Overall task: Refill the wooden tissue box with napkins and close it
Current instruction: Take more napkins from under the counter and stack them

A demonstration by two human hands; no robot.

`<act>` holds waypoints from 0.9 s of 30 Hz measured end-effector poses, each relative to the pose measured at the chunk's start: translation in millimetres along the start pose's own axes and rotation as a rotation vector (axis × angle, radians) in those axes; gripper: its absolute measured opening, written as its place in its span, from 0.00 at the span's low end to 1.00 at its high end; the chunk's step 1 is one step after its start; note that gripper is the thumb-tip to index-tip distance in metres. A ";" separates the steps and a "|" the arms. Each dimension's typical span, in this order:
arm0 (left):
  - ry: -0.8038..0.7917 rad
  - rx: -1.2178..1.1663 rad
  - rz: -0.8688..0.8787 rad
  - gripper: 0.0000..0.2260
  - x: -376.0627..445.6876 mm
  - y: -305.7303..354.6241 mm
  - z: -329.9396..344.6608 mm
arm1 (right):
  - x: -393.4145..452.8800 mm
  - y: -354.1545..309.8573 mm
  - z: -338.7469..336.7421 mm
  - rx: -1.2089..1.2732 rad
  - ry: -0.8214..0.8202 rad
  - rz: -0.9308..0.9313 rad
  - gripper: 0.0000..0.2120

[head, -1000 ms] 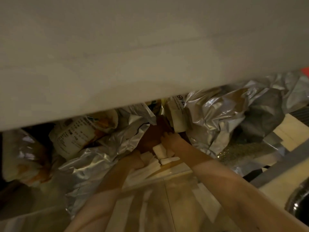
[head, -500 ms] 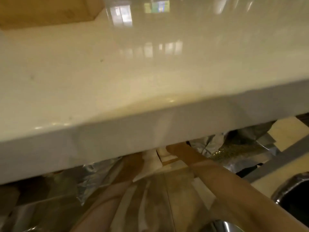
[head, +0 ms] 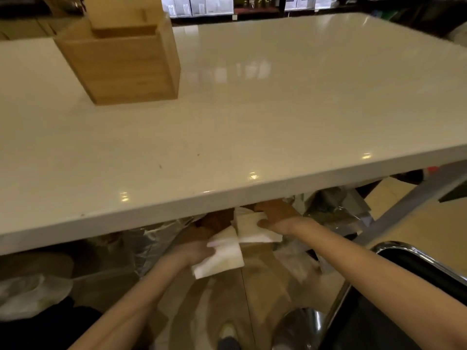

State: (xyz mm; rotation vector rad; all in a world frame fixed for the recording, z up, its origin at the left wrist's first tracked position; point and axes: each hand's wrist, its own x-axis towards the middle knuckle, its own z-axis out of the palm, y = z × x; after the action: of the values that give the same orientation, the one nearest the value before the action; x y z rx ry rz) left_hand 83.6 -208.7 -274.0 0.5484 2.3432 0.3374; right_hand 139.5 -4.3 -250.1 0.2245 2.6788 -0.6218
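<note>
The wooden tissue box (head: 121,61) stands open on the far left of the white table (head: 278,102), its lid part (head: 118,11) propped upright at the back. Below the table's front edge, my left hand (head: 194,251) grips a stack of white napkins (head: 219,258). Just right of it, my right hand (head: 275,215) holds a second stack of napkins (head: 252,228). The two stacks touch at their inner corners. Both hands are well in front of and below the box.
Crinkled silver foil bags (head: 156,238) lie under the table. A black chair with a chrome frame (head: 404,281) stands at the lower right. A grey table leg (head: 409,205) slants at right. Shelves with white boxes (head: 199,5) line the back.
The view has risen from under the table to above its top, bringing the wooden box into sight. Both hands have drawn napkin stacks back out toward the table's front edge.
</note>
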 end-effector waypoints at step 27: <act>-0.145 -0.001 0.321 0.07 -196.4 72.0 -267.6 | -134.4 -119.4 -253.1 0.174 -0.078 -0.277 0.07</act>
State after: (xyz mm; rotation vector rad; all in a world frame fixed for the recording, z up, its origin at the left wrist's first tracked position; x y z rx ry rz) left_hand 52.5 -262.0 60.0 0.9203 2.1140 0.4295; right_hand 151.5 -5.2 60.1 -0.1263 2.6020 -0.9297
